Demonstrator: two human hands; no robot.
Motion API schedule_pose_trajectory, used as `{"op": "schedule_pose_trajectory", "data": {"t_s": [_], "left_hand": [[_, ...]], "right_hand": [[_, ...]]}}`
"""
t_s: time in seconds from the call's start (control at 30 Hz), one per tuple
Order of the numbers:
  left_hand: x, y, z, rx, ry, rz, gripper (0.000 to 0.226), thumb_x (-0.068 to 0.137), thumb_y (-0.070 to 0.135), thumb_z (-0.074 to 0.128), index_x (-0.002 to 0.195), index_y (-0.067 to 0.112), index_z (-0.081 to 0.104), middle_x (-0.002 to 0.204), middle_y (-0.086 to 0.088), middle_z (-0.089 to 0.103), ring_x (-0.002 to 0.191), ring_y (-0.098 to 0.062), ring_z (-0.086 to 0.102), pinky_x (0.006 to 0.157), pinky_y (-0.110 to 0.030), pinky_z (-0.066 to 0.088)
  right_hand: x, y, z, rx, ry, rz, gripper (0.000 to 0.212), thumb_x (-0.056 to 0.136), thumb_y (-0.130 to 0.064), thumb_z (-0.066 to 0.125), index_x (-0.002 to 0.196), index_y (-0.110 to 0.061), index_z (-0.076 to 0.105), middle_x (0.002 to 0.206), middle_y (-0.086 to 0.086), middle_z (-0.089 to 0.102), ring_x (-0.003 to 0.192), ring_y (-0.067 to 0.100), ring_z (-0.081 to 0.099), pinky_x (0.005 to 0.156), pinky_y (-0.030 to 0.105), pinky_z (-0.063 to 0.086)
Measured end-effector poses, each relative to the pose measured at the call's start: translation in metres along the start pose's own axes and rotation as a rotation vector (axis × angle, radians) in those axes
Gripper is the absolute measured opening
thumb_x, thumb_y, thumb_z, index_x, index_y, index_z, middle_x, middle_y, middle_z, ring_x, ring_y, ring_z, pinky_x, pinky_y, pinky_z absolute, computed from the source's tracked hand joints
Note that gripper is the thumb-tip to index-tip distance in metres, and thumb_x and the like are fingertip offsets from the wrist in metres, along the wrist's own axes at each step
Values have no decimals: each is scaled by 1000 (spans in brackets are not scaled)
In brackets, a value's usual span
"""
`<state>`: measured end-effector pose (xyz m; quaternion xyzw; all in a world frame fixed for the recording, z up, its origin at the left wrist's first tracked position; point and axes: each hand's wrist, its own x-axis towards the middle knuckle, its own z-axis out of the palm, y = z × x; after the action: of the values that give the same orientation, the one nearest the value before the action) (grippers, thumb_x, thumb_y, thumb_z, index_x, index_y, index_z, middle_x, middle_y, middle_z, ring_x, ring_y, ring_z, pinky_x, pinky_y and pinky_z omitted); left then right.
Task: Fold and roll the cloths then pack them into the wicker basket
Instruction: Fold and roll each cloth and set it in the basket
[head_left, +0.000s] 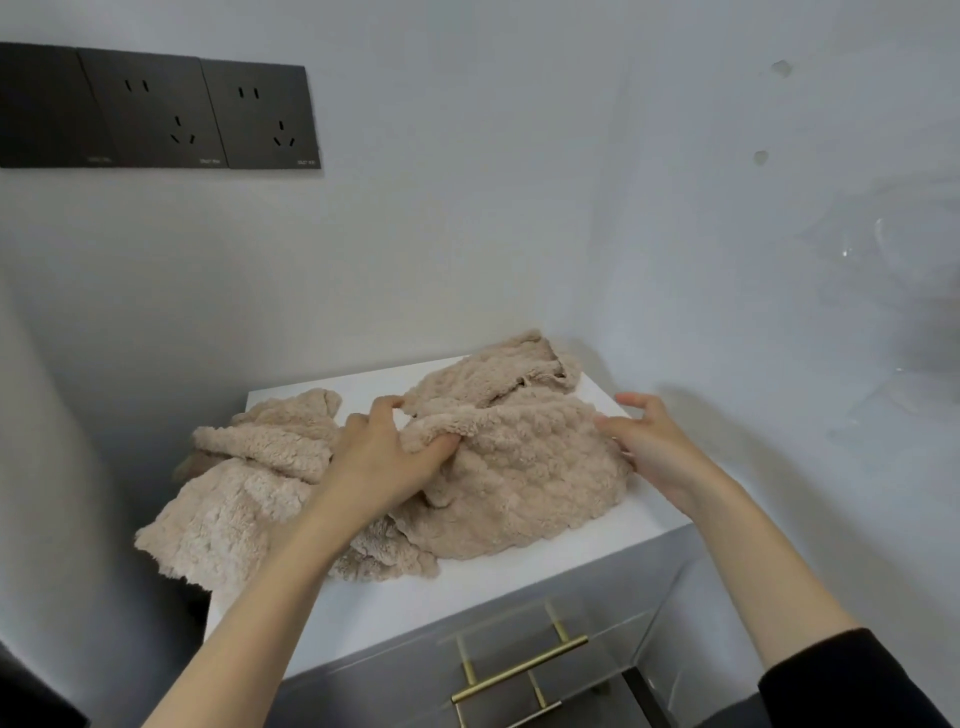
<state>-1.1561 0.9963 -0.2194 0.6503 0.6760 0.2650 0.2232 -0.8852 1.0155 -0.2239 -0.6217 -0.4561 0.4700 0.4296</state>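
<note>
Two fluffy beige cloths lie crumpled on a white cabinet top (519, 577). The right cloth (524, 467) is bunched in the middle of the top. The left cloth (244, 483) hangs partly over the left edge. My left hand (384, 452) grips a fold of the right cloth between thumb and fingers. At that cloth's right edge my right hand (644, 441) touches it, fingers spread and relaxed. No wicker basket is in view.
The cabinet stands in a corner against pale grey walls. Dark wall sockets (156, 109) sit high on the left. A drawer with a brass handle (519, 670) is below the front edge. Clear glassware (904, 270) shows faintly at the right.
</note>
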Motion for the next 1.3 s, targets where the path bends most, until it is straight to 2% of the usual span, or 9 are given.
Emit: {"op": "schedule_pose_trajectory", "data": {"t_s": [0.1, 0.2, 0.3, 0.4, 0.67, 0.9, 1.03, 1.2, 1.3], "left_hand": [[-1, -3, -3, 102, 31, -69, 87, 71, 73, 59, 132, 14, 38, 128, -11, 46, 121, -26, 44, 89, -38, 42], [-3, -3, -5, 188, 56, -47, 60, 76, 70, 56, 90, 12, 49, 83, -1, 58, 74, -14, 54, 54, -28, 35], [-6, -3, -4, 217, 99, -1, 47, 85, 60, 53, 71, 16, 46, 69, 0, 53, 64, -12, 49, 50, -29, 29], [-7, 1, -4, 16, 91, 20, 39, 86, 49, 60, 76, 13, 53, 73, -2, 58, 68, -17, 55, 55, -31, 38], [-5, 7, -13, -754, 41, -61, 39, 91, 41, 59, 113, 10, 62, 107, -6, 70, 100, -22, 66, 93, -44, 51], [-2, 3, -4, -608, 135, -41, 44, 91, 50, 54, 117, 15, 49, 95, 4, 54, 82, -10, 51, 65, -23, 37], [-2, 0, -7, -742, 260, 33, 41, 80, 50, 67, 101, 20, 51, 80, -8, 55, 73, -18, 49, 68, -33, 35], [1, -7, -12, -727, 174, 74, 58, 70, 42, 79, 118, 49, 47, 87, -6, 60, 83, -15, 59, 75, -26, 43], [0, -8, -13, -607, 205, 165, 29, 84, 24, 72, 102, 46, 66, 101, 3, 68, 84, -6, 61, 75, -21, 44]], "right_hand": [[-1, 6, -7, -146, 49, 31, 60, 92, -28, 60, 140, -16, 25, 111, 4, 57, 86, 13, 59, 64, 25, 46], [3, 12, -7, -267, 83, 28, 66, 91, -44, 58, 142, -12, 29, 130, 6, 52, 108, 18, 56, 80, 26, 42], [8, 11, 1, -180, 37, 44, 64, 88, -44, 63, 137, -7, 43, 128, 6, 57, 114, 19, 57, 86, 26, 42], [9, 4, 7, 45, -6, 57, 35, 86, -20, 69, 114, 0, 64, 90, 6, 72, 75, 14, 68, 59, 21, 50], [-9, -12, -21, 530, -181, 113, 12, 87, -4, 54, 87, -8, 65, 77, 6, 67, 63, 19, 67, 53, 26, 56], [-11, -3, -26, 502, -114, 88, 7, 89, -7, 60, 94, -11, 59, 89, 6, 66, 78, 17, 64, 67, 26, 52], [-10, -3, -38, 658, 78, -174, 24, 88, 6, 58, 94, -17, 54, 85, 6, 64, 72, 12, 64, 65, 21, 55], [-17, 6, -37, 185, -53, -271, 82, 75, 6, 74, 136, -38, 40, 113, 1, 59, 94, 10, 69, 74, 19, 52], [-22, 11, -32, -110, -96, -228, 96, 72, 4, 78, 141, -40, 30, 110, -1, 56, 77, 10, 65, 64, 14, 51]]}}
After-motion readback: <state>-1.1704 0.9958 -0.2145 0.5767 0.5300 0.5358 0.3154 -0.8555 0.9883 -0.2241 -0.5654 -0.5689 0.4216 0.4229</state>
